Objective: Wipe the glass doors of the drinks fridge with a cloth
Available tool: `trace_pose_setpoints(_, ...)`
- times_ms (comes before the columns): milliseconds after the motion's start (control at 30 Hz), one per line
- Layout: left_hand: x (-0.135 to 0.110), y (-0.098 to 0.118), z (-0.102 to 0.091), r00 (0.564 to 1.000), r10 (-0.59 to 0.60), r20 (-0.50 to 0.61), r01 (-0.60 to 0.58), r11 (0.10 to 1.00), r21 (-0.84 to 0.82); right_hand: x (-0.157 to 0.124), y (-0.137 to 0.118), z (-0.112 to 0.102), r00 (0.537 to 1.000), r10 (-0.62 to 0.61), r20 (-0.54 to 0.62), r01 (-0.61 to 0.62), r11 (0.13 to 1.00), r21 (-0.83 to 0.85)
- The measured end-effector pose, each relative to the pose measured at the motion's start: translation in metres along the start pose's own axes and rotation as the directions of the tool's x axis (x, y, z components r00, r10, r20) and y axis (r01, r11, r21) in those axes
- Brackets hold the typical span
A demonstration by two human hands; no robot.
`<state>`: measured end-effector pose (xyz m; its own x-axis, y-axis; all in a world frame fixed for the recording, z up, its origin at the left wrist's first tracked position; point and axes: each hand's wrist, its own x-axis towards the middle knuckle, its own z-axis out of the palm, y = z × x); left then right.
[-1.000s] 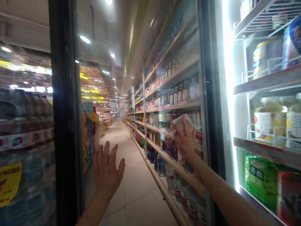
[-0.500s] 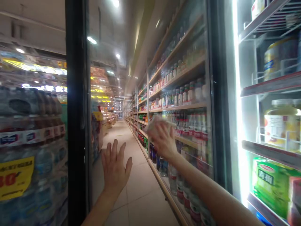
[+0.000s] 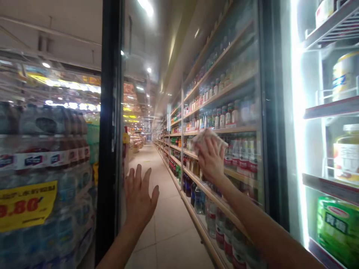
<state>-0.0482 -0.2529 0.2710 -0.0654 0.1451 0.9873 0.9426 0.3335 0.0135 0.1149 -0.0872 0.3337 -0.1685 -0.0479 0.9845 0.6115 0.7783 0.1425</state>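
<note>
A glass door with a dark frame stands in front of me, and an aisle shows in its pane. My left hand is held up at the lower left of the pane, fingers spread and nothing in it; it looks laid against the glass. Higher and further right, my right hand presses a pale cloth flat to the pane. The cloth's edges stick out above and beside the fingers, while its middle is hidden under the hand.
At the right is a lit fridge with wire shelves, jars and a green pack. Stacked bottle packs with a yellow price sign stand at the left, beyond the black door frame. Long bottle shelves appear in the pane.
My right hand has slid the cloth to the right and slightly up the glass. My left hand stays about where it was in view. The door and surroundings have shifted rightward in view.
</note>
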Motion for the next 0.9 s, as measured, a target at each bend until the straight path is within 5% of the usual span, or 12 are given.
trace_pose_setpoints(67,-0.001,-0.001,-0.001,1.000,0.009,-0.006,-0.009,1.000,0.006,-0.007,-0.012,0.003,0.993,0.108,-0.038,-0.108,0.994,-0.009)
trace_pose_setpoints(133,-0.003,-0.005,-0.004,1.000,0.031,-0.001,-0.031,0.999,0.008,-0.017,-0.031,0.006,0.978,-0.204,0.051,0.199,0.976,0.086)
trace_pose_setpoints(200,-0.008,-0.013,-0.012,0.998,0.064,0.018,-0.064,0.998,0.011,-0.017,-0.051,0.007,0.821,-0.558,0.120,0.523,0.820,0.234)
trace_pose_setpoints(233,-0.012,-0.018,-0.018,0.997,0.077,0.022,-0.077,0.997,0.012,-0.012,-0.059,0.008,0.784,-0.607,0.126,0.561,0.781,0.272)
trace_pose_setpoints(333,-0.024,-0.034,-0.038,0.997,0.082,-0.001,-0.082,0.997,0.007,0.013,-0.079,0.011,0.942,-0.314,0.121,0.282,0.933,0.226)
trace_pose_setpoints(433,-0.039,-0.046,-0.058,0.996,0.091,-0.006,-0.090,0.996,0.010,-0.001,-0.105,0.018,0.952,-0.279,0.126,0.237,0.933,0.269)
trace_pose_setpoints(533,-0.055,-0.058,-0.071,0.994,0.107,0.028,-0.108,0.994,0.032,-0.064,-0.135,0.023,0.715,-0.684,0.144,0.564,0.686,0.460)
trace_pose_setpoints(600,-0.065,-0.064,-0.075,0.992,0.113,0.052,-0.115,0.992,0.049,-0.095,-0.149,0.024,0.574,-0.811,0.112,0.646,0.533,0.546)
trace_pose_setpoints(633,-0.069,-0.067,-0.076,0.991,0.115,0.062,-0.119,0.991,0.055,-0.102,-0.154,0.024,0.580,-0.806,0.119,0.629,0.536,0.563)
trace_pose_setpoints(767,-0.082,-0.068,-0.074,0.987,0.132,0.092,-0.138,0.988,0.064,-0.093,-0.163,0.026,0.834,-0.503,0.228,0.350,0.801,0.486)
trace_pose_setpoints(833,-0.090,-0.064,-0.072,0.979,0.159,0.127,-0.168,0.983,0.069,-0.102,-0.163,0.027,0.797,-0.568,0.206,0.407,0.757,0.511)
trace_pose_setpoints(900,-0.099,-0.059,-0.070,0.964,0.190,0.185,-0.206,0.976,0.073,-0.125,-0.161,0.027,0.654,-0.743,0.141,0.557,0.599,0.576)
